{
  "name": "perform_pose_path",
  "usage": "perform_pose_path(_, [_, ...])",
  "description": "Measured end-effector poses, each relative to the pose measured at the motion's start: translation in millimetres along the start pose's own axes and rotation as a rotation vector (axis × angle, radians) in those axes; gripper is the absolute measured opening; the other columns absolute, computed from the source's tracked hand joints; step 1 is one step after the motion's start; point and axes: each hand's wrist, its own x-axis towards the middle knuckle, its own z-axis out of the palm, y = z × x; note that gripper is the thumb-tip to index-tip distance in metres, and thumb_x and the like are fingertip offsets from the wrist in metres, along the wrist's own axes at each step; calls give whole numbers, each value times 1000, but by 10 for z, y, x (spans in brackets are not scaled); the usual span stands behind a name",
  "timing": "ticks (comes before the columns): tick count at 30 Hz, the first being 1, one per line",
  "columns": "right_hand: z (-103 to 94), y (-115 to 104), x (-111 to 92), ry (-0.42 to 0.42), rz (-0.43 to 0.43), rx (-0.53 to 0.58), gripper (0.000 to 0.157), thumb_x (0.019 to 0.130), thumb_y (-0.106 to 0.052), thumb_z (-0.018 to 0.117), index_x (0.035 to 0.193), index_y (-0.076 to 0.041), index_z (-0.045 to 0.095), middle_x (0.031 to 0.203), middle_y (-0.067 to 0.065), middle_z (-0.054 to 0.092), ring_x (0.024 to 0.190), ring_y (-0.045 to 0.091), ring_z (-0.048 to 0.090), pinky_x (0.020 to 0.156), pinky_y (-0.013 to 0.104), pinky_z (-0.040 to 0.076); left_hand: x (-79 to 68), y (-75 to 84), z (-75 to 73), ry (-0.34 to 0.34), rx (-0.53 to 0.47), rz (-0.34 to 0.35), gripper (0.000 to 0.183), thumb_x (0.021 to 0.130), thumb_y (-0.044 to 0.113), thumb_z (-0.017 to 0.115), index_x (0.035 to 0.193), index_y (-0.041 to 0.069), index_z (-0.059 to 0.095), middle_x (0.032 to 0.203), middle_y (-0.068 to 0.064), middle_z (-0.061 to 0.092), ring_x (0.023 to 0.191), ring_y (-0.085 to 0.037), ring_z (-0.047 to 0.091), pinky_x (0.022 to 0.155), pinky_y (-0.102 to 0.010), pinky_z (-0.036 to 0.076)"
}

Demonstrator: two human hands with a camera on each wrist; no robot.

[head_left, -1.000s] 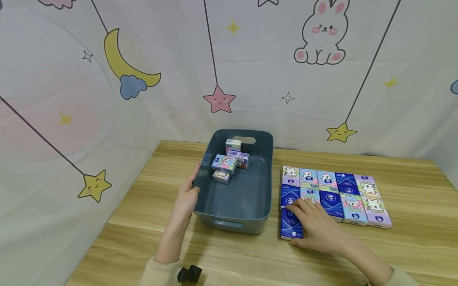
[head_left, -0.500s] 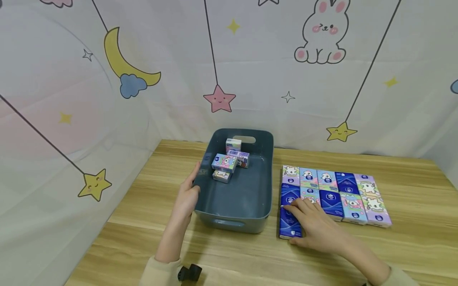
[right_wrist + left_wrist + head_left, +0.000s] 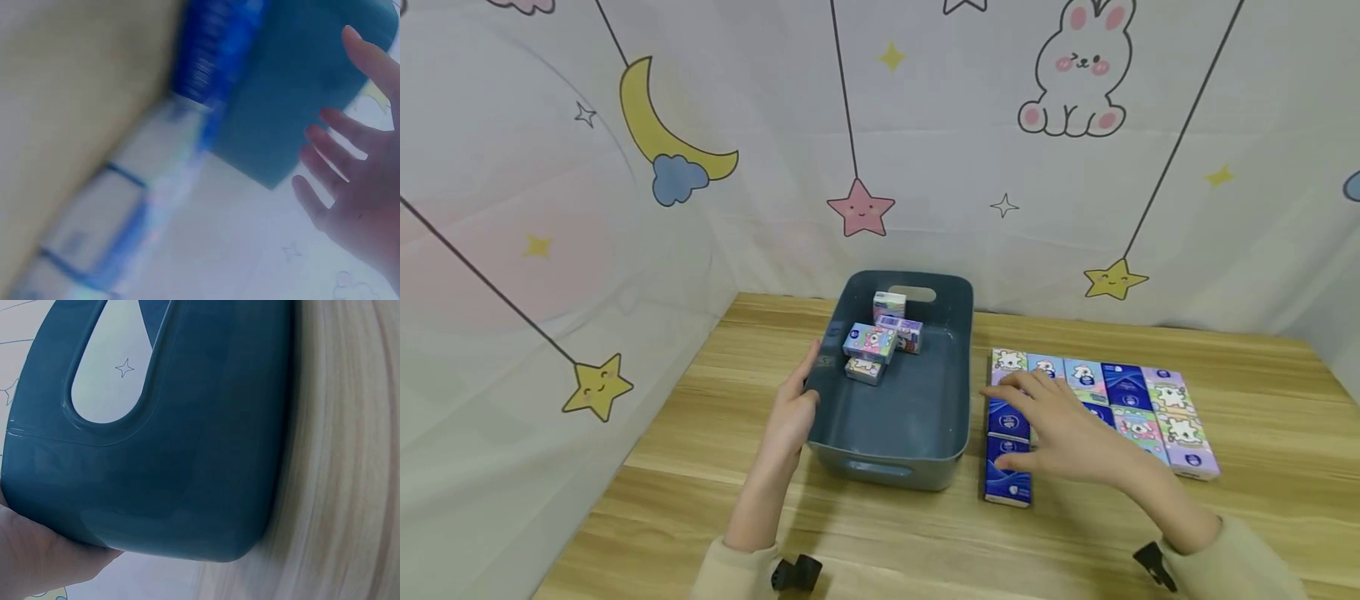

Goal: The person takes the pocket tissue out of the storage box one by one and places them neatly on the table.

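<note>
My left hand point(image 3: 792, 417) lies against the outer left side of a blue-grey plastic basket point(image 3: 917, 412), its visible finger stretched along the wall; the others are hidden. Above the rows of pocket tissue packs point(image 3: 1172, 392) hovers my right hand point(image 3: 1067, 429), fingers spread and holding nothing. A dark blue tissue pack point(image 3: 1009, 490) sits alone at the front left of the rows, with the thumb above it. Behind it lies another dark blue tissue pack point(image 3: 1007, 419), under the fingers. Several small patterned tissue packs point(image 3: 871, 342) lie piled in the basket's left part.
The wooden table point(image 3: 685, 467) carries everything. A patterned cloth backdrop point(image 3: 955, 167) hangs behind and at the left. Black wrist-camera pieces point(image 3: 797, 573) sit by both sleeves. The basket has a handle slot point(image 3: 112, 369) in its end wall.
My right hand has let go of the front dark blue pack and lifted, moving away from me over the rows. That pack sits slightly farther left. My left hand has stayed in place.
</note>
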Motion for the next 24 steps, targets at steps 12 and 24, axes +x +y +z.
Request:
perform_pose_path(12, [-265,-118,806,-9,-119,25,79,76,-34,80,143,-14,44,148,7,43,137,31,39,111,57,31,-9,5,3,1,-5,3,74,89,-7,29,153,30,21,162,9,12,151,-23,-1,121,-54,1])
perform_pose_path(24, [-107,-228,1552,-215,-218,-99,83,78,-14,77,150,-14,34,158,7,31,147,27,27,120,52,17,-16,12,-4,-1,-12,0,74,89,-7,28,153,29,21,162,7,12,151,-24,-2,120,-55,1])
